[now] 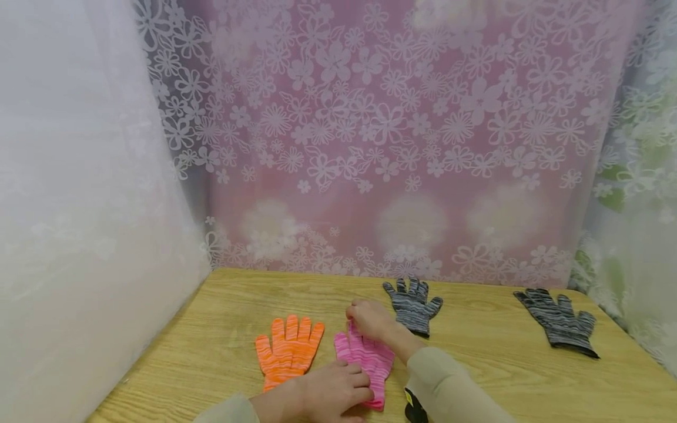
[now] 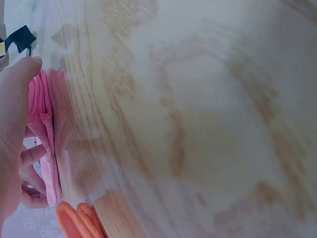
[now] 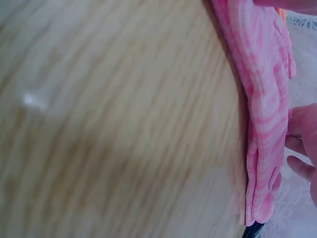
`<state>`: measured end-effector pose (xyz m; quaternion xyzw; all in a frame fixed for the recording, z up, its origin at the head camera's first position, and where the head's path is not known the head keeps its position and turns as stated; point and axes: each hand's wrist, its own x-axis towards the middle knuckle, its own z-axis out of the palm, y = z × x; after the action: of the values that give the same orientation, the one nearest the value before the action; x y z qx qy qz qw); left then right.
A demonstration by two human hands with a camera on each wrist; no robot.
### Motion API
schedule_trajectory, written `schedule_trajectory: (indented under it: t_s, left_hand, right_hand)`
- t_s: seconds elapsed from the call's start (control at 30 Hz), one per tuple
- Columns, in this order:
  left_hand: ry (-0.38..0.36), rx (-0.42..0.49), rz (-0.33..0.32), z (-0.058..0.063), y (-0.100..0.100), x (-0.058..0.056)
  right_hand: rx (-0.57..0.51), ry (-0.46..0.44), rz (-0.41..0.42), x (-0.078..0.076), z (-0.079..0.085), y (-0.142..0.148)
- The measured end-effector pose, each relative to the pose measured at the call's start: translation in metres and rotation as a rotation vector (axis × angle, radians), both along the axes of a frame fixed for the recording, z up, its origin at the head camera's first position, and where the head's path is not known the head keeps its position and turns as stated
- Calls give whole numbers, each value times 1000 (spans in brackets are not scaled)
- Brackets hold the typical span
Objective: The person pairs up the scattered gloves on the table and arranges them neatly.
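Observation:
A pink striped knit glove (image 1: 370, 358) lies on the wooden table with its fingers pointing away from me. My left hand (image 1: 338, 390) rests over its cuff end, pressing with spread, slightly bent fingers. In the left wrist view the thumb (image 2: 29, 67) lies against the folded pink cuff (image 2: 40, 99). My right hand (image 1: 374, 322) pinches one fingertip of the pink glove at its far end. In the right wrist view the hand (image 3: 307, 141) is partly cut off at the edge, beside the glove (image 3: 267, 114). An orange striped glove (image 1: 291, 349) lies flat to the left.
A grey-black striped glove (image 1: 412, 308) lies just beyond my right wrist. Another grey-black glove (image 1: 563, 323) is at the table's far right. A small dark object with a yellow mark (image 1: 415, 408) shows beside my right sleeve. Floral curtains (image 1: 391, 135) surround the table (image 1: 222, 329).

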<state>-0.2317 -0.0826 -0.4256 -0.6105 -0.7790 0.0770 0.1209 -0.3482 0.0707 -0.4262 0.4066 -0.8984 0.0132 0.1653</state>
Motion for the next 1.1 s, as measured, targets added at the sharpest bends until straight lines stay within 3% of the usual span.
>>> schedule_trajectory:
  t_s: [0.23,0.47,0.67,0.83,1.1]
  left_hand:
    - [-6,-7,4,1,1,0]
    - [-36,-13,11,0,0,0]
    - [-60,-31,26,0,-1,-1]
    - [-31,-30,24,1,0,0]
    - [-1,-34,29,0,1,1]
  right_hand:
    - [26,19,-2,0,-1,1]
    - [-32,81,36,3,5,9]
    - [-41,45,141,8,14,15]
    - [15,-6,226,9,9,16]
    - [3,-110,245,12,3,21]
